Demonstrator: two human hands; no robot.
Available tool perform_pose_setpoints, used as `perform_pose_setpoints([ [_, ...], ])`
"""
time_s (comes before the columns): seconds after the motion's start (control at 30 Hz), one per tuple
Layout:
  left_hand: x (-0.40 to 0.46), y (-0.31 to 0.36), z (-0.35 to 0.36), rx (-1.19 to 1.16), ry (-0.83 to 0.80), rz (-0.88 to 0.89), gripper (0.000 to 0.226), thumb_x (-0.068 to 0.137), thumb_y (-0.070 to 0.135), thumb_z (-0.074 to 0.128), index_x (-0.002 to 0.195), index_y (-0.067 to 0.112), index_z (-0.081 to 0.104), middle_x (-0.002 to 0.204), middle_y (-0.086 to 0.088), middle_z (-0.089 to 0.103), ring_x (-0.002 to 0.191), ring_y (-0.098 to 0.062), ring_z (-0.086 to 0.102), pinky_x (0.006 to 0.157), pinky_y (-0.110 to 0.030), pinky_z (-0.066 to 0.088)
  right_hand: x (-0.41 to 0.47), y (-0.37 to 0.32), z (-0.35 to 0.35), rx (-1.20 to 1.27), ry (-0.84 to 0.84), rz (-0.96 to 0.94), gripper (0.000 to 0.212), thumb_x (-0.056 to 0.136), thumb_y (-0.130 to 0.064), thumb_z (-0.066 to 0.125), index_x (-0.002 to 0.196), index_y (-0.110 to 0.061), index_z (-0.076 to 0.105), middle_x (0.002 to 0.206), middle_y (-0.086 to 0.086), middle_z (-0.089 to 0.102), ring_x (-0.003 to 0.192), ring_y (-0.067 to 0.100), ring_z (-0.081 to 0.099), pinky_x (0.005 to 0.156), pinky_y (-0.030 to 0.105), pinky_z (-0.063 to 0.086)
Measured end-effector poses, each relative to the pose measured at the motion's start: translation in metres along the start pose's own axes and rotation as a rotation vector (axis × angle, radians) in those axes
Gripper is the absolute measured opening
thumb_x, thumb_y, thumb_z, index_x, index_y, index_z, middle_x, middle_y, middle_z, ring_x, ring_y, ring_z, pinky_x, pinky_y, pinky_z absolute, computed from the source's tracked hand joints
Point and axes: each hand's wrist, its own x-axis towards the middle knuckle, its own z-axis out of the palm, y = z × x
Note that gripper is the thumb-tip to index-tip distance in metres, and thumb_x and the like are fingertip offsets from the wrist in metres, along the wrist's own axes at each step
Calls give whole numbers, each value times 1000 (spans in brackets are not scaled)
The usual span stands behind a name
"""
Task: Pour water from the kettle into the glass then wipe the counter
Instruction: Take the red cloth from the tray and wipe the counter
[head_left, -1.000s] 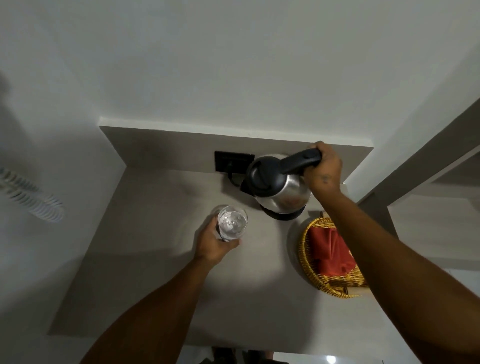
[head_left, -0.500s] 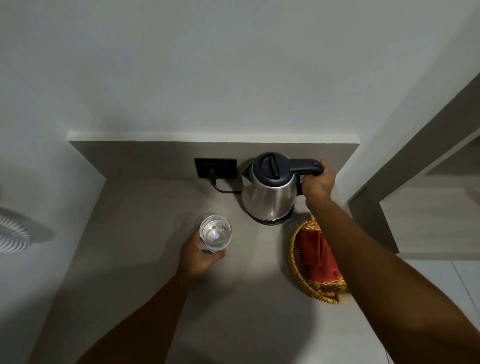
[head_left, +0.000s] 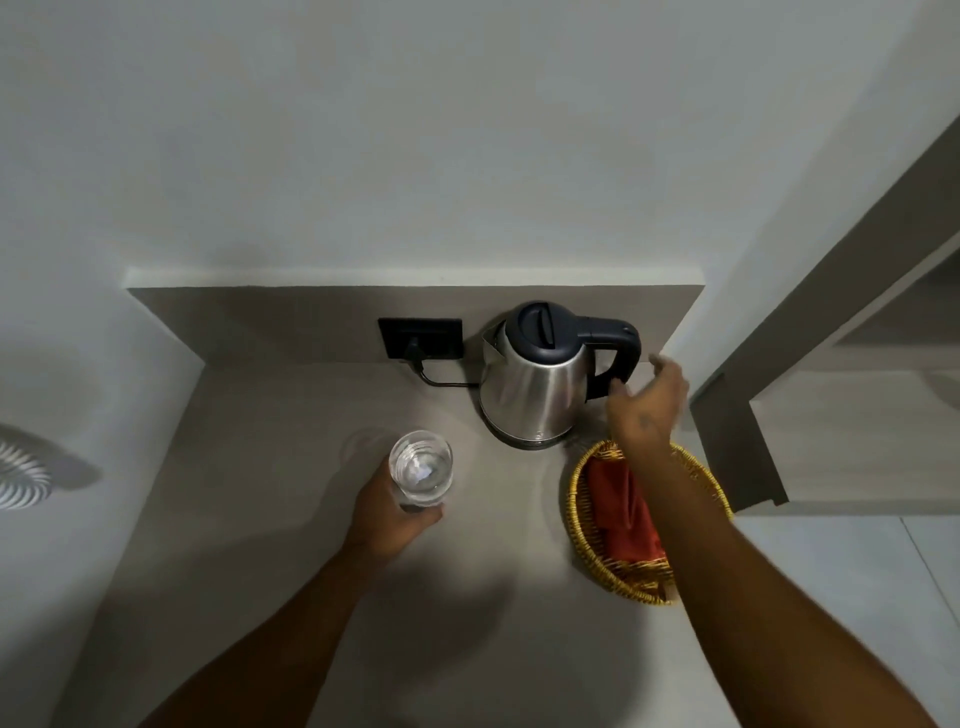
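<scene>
Left hand: my left hand (head_left: 387, 512) wraps the clear round drinking glass (head_left: 421, 467), which holds water, above the grey counter (head_left: 270, 467).
Socket: black wall outlet (head_left: 420, 338), cord plugged in.
Kettle: steel electric kettle with black lid (head_left: 535, 392) stands upright on its base.
Right hand: my right hand (head_left: 649, 402) is loose, fingers spread, just off the handle.
Basket: yellow woven basket (head_left: 582, 519) with red cloth (head_left: 621, 512) under my forearm.

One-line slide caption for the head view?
Left hand holds the glass; open right hand beside the kettle handle.

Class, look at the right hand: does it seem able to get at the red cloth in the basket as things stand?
Probably yes. The right hand is open, off the kettle, and right above the uncovered red cloth in the basket.
</scene>
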Motion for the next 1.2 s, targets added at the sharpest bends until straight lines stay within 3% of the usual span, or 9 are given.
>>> perform_pose_setpoints([
  [0.13, -1, -7, -9, 417, 18, 207, 98, 63, 65, 80, 142, 17, 52, 140, -3, 55, 136, -28, 48, 117, -52, 32, -56, 58, -8, -468, -37, -49, 59, 88, -46, 62, 134, -17, 39, 148, 19, 32, 136, 42, 27, 111, 59, 22],
  [0.2, -4, -13, -8, 593, -4, 213, 109, 68, 75, 69, 153, 12, 42, 156, -9, 44, 149, -32, 33, 122, -56, 21, -67, 76, -7, -620, -115, 17, 65, 89, -58, 54, 135, -15, 38, 149, 22, 30, 136, 45, 25, 111, 62, 19],
  [0.47, -5, -24, -4, 690, -11, 197, 121, 70, 89, 50, 161, 12, 26, 167, -10, 29, 156, -30, 19, 126, -52, 14, -76, 86, 0, -599, -129, -75, 37, 99, -48, 41, 117, -16, 44, 117, 20, 50, 107, 39, 50, 84, 53, 51],
  [0.6, 5, -8, -10, 364, 8, 166, 114, 50, 78, 79, 146, 26, 45, 145, 5, 50, 140, -24, 45, 119, -46, 27, -68, 73, -12, -401, -69, -157, 34, 100, -46, 43, 121, -19, 48, 121, 15, 49, 102, 34, 55, 73, 38, 49],
  [0.7, 14, 7, -10, -77, 32, 242, 84, 49, 41, 101, 122, 23, 63, 120, 5, 70, 113, -18, 68, 100, -47, 52, -94, 54, -1, -239, 7, -250, 36, 98, -49, 46, 124, -25, 47, 124, 9, 48, 103, 20, 49, 77, 32, 44],
  [0.83, 7, 24, -1, -238, 137, 156, 73, 51, 12, 100, 115, 17, 68, 111, 1, 76, 102, -8, 72, 92, -37, 58, -143, 31, 57, -229, -161, -351, 34, 97, -40, 52, 124, -21, 47, 121, 10, 50, 107, 23, 49, 87, 35, 46],
  [0.97, -9, 3, -21, -208, 170, 193, 73, 50, 17, 99, 116, 27, 67, 114, 7, 73, 107, -13, 71, 93, -25, 55, -154, 36, 108, -430, -231, -271, 38, 97, -33, 50, 133, -20, 46, 134, 15, 48, 123, 34, 42, 107, 52, 32],
  [1.03, -21, -12, -40, -108, 178, 199, 70, 51, 29, 96, 113, 40, 66, 113, 20, 72, 107, -2, 69, 92, -10, 48, -152, 33, 131, -504, -229, -277, 39, 98, -36, 46, 134, -19, 47, 135, 17, 47, 125, 36, 40, 108, 52, 27],
  [1.2, -42, -41, -86, -26, 236, 137, 74, 52, 38, 92, 113, 61, 58, 113, 46, 62, 102, 25, 60, 84, 7, 39, -188, 11, 180, -561, -383, -586, 44, 93, -49, 47, 129, -24, 53, 135, 17, 50, 120, 35, 44, 104, 49, 33],
])
